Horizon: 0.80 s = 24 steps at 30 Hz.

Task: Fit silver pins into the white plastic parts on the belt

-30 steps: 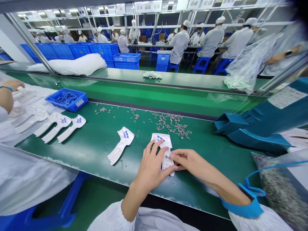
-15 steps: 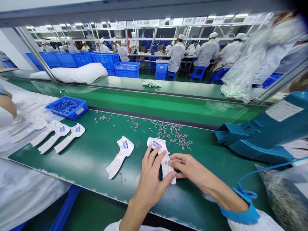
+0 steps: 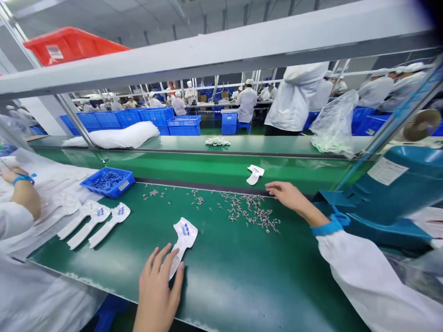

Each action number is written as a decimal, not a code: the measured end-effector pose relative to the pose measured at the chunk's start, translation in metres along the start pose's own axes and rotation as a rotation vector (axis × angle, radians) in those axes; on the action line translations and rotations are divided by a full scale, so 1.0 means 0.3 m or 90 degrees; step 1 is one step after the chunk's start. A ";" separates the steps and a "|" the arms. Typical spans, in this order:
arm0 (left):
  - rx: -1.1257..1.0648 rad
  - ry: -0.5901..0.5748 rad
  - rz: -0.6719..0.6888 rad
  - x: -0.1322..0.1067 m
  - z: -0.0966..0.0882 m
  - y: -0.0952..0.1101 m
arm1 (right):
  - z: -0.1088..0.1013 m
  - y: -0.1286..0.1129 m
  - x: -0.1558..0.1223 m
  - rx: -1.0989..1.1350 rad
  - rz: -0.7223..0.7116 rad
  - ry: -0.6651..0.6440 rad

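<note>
My left hand (image 3: 158, 285) lies flat with fingers spread on the lower end of a white T-shaped plastic tray (image 3: 183, 240) that holds small blue parts, on the near green mat. My right hand (image 3: 285, 193) is stretched out and open at the mat's far edge, holding nothing. Just beyond it a second white tray (image 3: 255, 174) lies on the green conveyor belt (image 3: 194, 167). Between the hands a scatter of small silver parts (image 3: 246, 208) covers the mat.
A blue bin of small parts (image 3: 108, 181) sits at the left with three white trays (image 3: 93, 221) beside it. A co-worker's arm (image 3: 21, 193) rests at the far left. A large teal container (image 3: 391, 193) stands at the right. Workers in white stand beyond.
The tray that both hands held is now on the conveyor belt. My right hand has reached forward and let go. My left hand moved left onto the other tray. The view has tilted up.
</note>
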<state>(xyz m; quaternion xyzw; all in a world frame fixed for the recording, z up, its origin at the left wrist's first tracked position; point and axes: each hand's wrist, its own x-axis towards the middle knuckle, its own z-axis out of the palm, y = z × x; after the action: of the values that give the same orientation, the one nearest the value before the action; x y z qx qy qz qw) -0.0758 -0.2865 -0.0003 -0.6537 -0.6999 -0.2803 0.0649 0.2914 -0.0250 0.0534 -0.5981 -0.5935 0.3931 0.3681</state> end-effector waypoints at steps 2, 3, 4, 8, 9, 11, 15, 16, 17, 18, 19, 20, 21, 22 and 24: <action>-0.035 -0.027 0.001 -0.015 -0.005 0.007 | -0.046 0.047 -0.079 -0.120 -0.060 -0.070; -0.050 -0.038 -0.001 -0.021 -0.005 0.023 | -0.064 0.068 -0.119 -0.196 -0.095 -0.110; -0.064 -0.049 0.002 -0.024 -0.004 0.045 | -0.076 0.086 -0.155 -0.273 -0.130 -0.145; -0.130 -0.084 0.028 -0.032 0.024 0.178 | -0.075 0.127 -0.244 -0.444 -0.202 -0.160; -0.153 -0.087 0.030 -0.033 0.035 0.217 | -0.069 0.130 -0.254 -0.461 -0.200 -0.147; -0.204 -0.101 0.043 -0.038 0.055 0.294 | -0.056 0.131 -0.266 -0.484 -0.181 -0.130; -0.299 -0.162 0.102 -0.039 0.073 0.403 | -0.046 0.129 -0.280 -0.486 -0.168 -0.120; -0.317 -0.183 0.115 -0.036 0.072 0.417 | -0.045 0.130 -0.282 -0.481 -0.172 -0.120; -0.328 -0.206 0.125 -0.033 0.069 0.426 | -0.045 0.132 -0.283 -0.477 -0.174 -0.122; -0.334 -0.227 0.133 -0.029 0.065 0.431 | -0.044 0.134 -0.283 -0.475 -0.177 -0.125; -0.336 -0.245 0.138 -0.025 0.060 0.432 | -0.044 0.136 -0.283 -0.476 -0.178 -0.127; -0.335 -0.258 0.141 -0.022 0.056 0.431 | -0.044 0.137 -0.282 -0.480 -0.178 -0.126; -0.335 -0.265 0.140 -0.021 0.053 0.428 | -0.045 0.135 -0.282 -0.485 -0.177 -0.120; -0.337 -0.265 0.138 -0.021 0.050 0.424 | -0.047 0.130 -0.285 -0.488 -0.170 -0.111; -0.350 -0.248 0.138 -0.023 0.048 0.419 | -0.049 0.104 -0.305 -0.485 -0.149 -0.095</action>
<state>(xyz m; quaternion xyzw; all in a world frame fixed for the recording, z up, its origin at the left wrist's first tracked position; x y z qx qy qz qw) 0.0485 -0.2873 0.0232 -0.7583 -0.5240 -0.3198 -0.2193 0.3192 -0.1169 0.0345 -0.5899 -0.7859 0.1428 0.1185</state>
